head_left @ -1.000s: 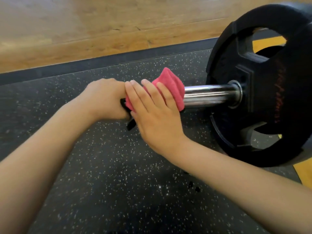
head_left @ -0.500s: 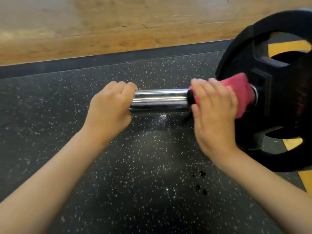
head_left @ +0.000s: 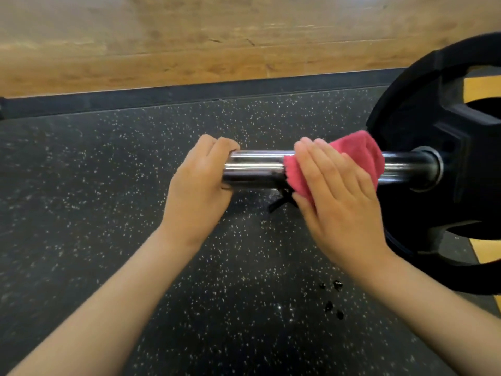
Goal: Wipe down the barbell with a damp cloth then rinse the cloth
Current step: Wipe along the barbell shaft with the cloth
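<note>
The left hand (head_left: 198,185) grips the free end of the barbell (head_left: 254,166), its fingers (head_left: 217,143) curled over the top of the smooth, round chrome sleeve. The right hand (head_left: 339,202) lies on a pink cloth (head_left: 355,150), a soft, nubby piece wrapped over the same sleeve. Its 4 fingers (head_left: 320,161) sit side by side, nearly straight, and press the fabric onto the metal (the thumb is out of sight). A bare shiny stretch of bar runs between the 2 sets of fingers.

Just beyond the right fingers the sleeve runs through a metal collar into a thick, matte black weight plate (head_left: 423,109) with cut-out grip holes. A thin black strap (head_left: 282,202) hangs below the cloth's frayed edge, just under the right fingers; what it belongs to I cannot tell.

Below both hands spreads a dark rubber floor (head_left: 108,185) flecked with pale specks. Several dark wet drops (head_left: 336,286) dot it, nearer the camera than the right wrist. Past the fingers, a strip of worn, grainy wooden boards (head_left: 189,50) borders the rubber.
</note>
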The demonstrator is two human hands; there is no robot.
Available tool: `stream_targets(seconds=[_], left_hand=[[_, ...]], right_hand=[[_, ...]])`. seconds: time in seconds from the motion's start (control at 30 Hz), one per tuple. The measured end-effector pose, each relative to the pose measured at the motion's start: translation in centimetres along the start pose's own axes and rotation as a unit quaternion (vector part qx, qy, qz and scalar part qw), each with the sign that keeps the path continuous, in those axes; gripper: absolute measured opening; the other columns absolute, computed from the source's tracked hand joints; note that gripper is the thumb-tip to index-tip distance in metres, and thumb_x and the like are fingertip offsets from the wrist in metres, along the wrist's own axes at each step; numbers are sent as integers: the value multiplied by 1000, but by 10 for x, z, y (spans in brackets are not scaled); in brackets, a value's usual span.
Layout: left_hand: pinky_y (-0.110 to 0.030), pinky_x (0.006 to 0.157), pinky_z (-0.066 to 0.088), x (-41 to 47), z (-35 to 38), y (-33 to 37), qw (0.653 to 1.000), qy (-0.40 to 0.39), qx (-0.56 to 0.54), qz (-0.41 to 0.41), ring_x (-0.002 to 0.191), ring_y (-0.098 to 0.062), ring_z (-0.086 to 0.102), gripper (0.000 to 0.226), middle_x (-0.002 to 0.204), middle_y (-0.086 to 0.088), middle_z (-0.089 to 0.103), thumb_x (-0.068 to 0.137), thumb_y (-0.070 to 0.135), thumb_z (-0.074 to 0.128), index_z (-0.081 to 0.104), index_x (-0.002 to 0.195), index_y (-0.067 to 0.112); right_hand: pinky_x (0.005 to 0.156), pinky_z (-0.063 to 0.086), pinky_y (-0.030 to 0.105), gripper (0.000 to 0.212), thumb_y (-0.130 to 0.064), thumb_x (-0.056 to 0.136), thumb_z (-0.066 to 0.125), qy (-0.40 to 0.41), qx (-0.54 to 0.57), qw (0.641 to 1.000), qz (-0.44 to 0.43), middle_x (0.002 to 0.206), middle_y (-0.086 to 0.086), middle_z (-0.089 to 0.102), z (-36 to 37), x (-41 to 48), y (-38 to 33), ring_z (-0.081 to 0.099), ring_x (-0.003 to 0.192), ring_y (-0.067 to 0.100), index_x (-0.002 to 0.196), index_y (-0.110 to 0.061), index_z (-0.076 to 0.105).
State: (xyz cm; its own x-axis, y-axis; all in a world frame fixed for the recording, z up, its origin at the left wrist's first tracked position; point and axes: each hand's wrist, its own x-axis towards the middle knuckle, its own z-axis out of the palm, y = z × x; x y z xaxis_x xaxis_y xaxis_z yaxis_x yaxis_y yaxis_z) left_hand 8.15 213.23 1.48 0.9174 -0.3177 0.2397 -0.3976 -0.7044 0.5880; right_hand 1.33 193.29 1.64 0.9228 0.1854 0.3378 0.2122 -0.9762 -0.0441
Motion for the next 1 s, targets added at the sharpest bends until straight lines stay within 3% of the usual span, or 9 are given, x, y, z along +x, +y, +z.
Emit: stream_targets(seconds=[0.23, 0.37, 0.5, 0.57, 0.63, 0.7, 0.8, 0.9, 1.0], left_hand=[[-36, 52, 47, -13, -3, 2, 997, -25, 70, 26, 66, -22, 54, 33, 85, -4, 59, 69, -8, 68, 62, 97, 8], [-20, 53, 37, 3, -28, 5, 978, -197, 58, 23, 54, -9, 49, 32, 60, 12, 49, 68, 2, 62, 43, 66, 28], [-17, 55, 39, 23, -38, 8, 943, -326, 67, 19, 50, -11, 45, 28, 53, 5, 48, 69, 15, 65, 40, 59, 24], [-16, 58, 41, 15, -36, 8, 958, -284, 18, -14, 59, -7, 52, 25, 64, 9, 56, 67, 16, 70, 49, 71, 29], [-21, 67, 47, -7, -29, 2, 985, -169, -32, -23, 76, -7, 58, 38, 90, 11, 61, 68, 11, 74, 58, 99, 27], [-28, 68, 52, -28, -16, -1, 997, -70, 29, 22, 85, -16, 60, 52, 109, 1, 59, 71, 1, 73, 55, 117, 15], [-26, 56, 46, -30, -2, -5, 995, 32, 88, 41, 73, -21, 58, 48, 98, -8, 62, 66, -12, 70, 56, 109, 7], [-27, 49, 40, -21, -5, -10, 991, 16, 115, 70, 59, -22, 54, 39, 80, -6, 63, 62, -10, 69, 60, 96, 6], [-28, 49, 40, -10, -18, -6, 986, -61, 146, 46, 54, -25, 53, 28, 71, -2, 60, 65, 2, 71, 57, 87, 12]], right_hand=[[116, 22, 37, 43, -20, 103, 43, 31, 9, 999, 0, 148, 4, 43, 3, -10, -30, 36, 140, 20, 144, -8, 41], [111, 32, 38, 42, -21, 100, 47, 48, 23, 996, -65, 139, 13, 53, 15, 16, -64, 46, 133, 26, 136, -1, 50], [104, 39, 40, 44, -29, 103, 39, 17, 40, 995, -88, 126, 14, 61, 9, 31, -62, 55, 121, 30, 131, 1, 55], [106, 38, 39, 44, -30, 103, 37, 2, 41, 996, -83, 128, 10, 60, 2, 27, -50, 54, 121, 27, 133, -3, 54], [107, 34, 37, 44, -31, 103, 36, -11, 46, 998, -45, 131, 6, 58, -5, 17, -31, 52, 123, 25, 136, -7, 53], [107, 29, 36, 45, -33, 103, 33, -19, 42, 999, -2, 133, 3, 57, -12, 4, -9, 49, 125, 23, 137, -11, 51], [109, 25, 36, 43, -29, 101, 36, -18, 51, 998, 28, 135, 2, 55, -18, -9, 8, 46, 128, 23, 138, -12, 51], [108, 27, 37, 40, -24, 100, 39, 15, 72, 996, 45, 132, 3, 57, -15, -6, -5, 47, 126, 23, 134, -10, 54], [109, 29, 38, 40, -23, 100, 42, 32, 61, 997, -26, 134, 8, 57, -2, 5, -41, 49, 127, 26, 133, -7, 55]])
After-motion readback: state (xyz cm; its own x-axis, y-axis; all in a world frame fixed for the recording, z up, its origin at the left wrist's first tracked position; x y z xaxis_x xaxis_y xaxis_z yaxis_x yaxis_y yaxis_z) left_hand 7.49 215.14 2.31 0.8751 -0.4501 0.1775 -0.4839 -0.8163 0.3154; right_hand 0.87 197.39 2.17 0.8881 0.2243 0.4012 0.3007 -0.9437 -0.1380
